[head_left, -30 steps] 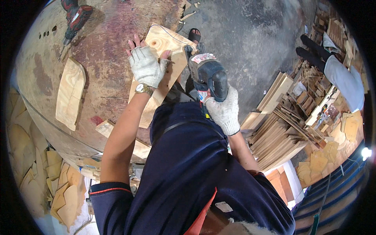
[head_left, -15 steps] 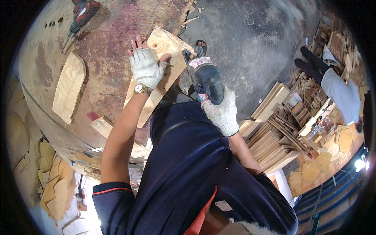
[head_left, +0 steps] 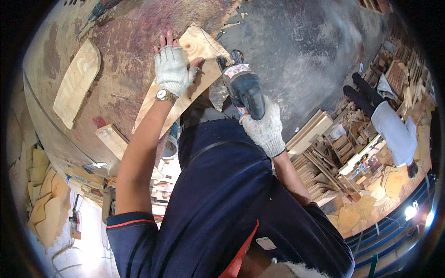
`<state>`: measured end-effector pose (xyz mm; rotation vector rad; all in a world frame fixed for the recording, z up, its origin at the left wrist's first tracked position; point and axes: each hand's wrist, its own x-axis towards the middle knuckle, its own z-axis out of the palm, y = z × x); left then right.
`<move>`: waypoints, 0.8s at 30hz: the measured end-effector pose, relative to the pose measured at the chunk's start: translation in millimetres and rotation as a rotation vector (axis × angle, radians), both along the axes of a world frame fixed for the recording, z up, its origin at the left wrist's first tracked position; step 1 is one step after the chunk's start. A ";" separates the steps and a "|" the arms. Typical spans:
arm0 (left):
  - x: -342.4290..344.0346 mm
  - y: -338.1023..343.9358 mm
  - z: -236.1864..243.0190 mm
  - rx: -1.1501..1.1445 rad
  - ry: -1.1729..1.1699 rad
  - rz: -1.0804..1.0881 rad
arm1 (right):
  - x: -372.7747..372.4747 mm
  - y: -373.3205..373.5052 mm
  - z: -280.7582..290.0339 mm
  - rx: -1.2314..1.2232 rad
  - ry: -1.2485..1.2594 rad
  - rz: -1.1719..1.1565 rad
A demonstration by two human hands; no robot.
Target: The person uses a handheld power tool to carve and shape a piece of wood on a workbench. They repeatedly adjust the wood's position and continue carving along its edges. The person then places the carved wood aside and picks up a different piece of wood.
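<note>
The left hand [head_left: 172, 69], in a fingerless white knit glove with a wristwatch, lies flat and spread, fingers straight, pressing on a long pale curved wooden board [head_left: 185, 78] that rests on the stained reddish-brown round worktable [head_left: 120, 55]. At three o'clock from it, the right hand [head_left: 265, 130], in a full white knit glove, is wrapped tight around the grip of a dark blue handheld power saw [head_left: 242, 85], whose front end meets the board's edge. At nine o'clock lies a second pale shaped wooden plank [head_left: 76, 82]. Towards four o'clock, stacked timber strips [head_left: 320, 157] lie on the floor, and another person [head_left: 389, 125] stands beyond them.
</note>
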<state>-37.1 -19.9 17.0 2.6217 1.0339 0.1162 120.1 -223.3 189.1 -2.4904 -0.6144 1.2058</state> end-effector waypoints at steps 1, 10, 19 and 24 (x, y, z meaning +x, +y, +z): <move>-0.1 -0.1 1.1 -0.009 -0.008 0.007 | 2.7 0.8 -0.6 0.000 0.010 0.012; -1.1 -1.9 3.7 0.003 0.099 0.007 | 25.0 12.5 2.1 -0.011 0.072 0.109; -2.6 -3.7 0.2 0.013 -0.039 0.048 | 38.7 22.9 5.1 0.097 0.148 0.169; -2.3 -4.9 0.2 0.024 -0.004 0.060 | 45.8 29.5 13.2 0.049 0.117 0.253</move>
